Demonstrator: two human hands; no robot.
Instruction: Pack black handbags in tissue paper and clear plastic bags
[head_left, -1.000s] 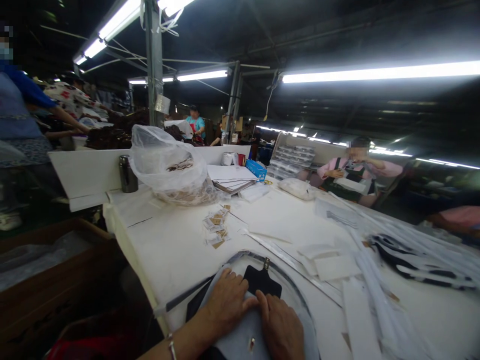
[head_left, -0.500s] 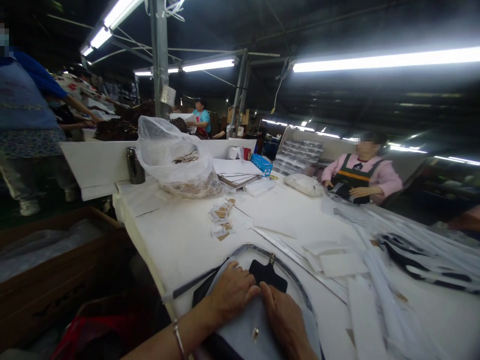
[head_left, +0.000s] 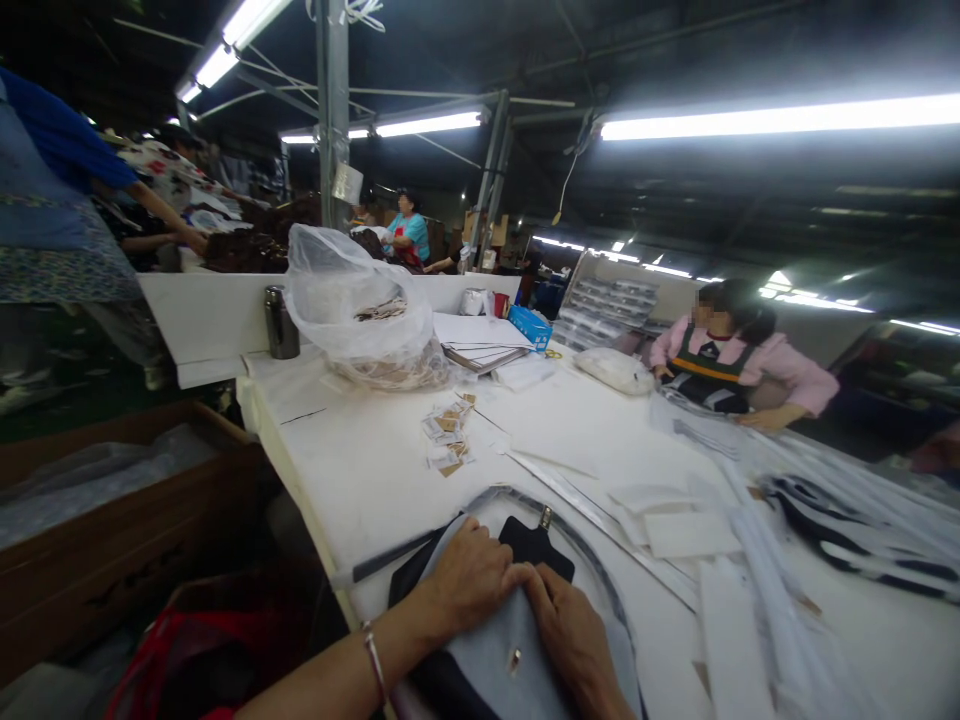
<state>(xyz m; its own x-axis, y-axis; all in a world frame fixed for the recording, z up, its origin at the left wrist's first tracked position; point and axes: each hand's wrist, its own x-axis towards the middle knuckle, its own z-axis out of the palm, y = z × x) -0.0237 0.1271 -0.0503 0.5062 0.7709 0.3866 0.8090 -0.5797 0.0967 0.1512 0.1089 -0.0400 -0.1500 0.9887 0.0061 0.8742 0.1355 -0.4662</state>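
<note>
Grey-blue fabric (head_left: 487,662) lies under our left hand (head_left: 471,582) and right hand (head_left: 574,628), digits meeting beside the black flap (head_left: 531,542); whether we're pinching, we can't tell; best press evenly.

Left grip (head_left: 466,582) and right grip (head_left: 576,622) curl inward, thumbs (head_left: 517,574) close together.

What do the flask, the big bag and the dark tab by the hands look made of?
Flask: probably metal, dark and glossy, given its pale highlights. Bag: likely thin plastic, since it's translucent and crinkled. Tab: perhaps fabric or imitation leather, dark and matte; no grain shows.
</note>
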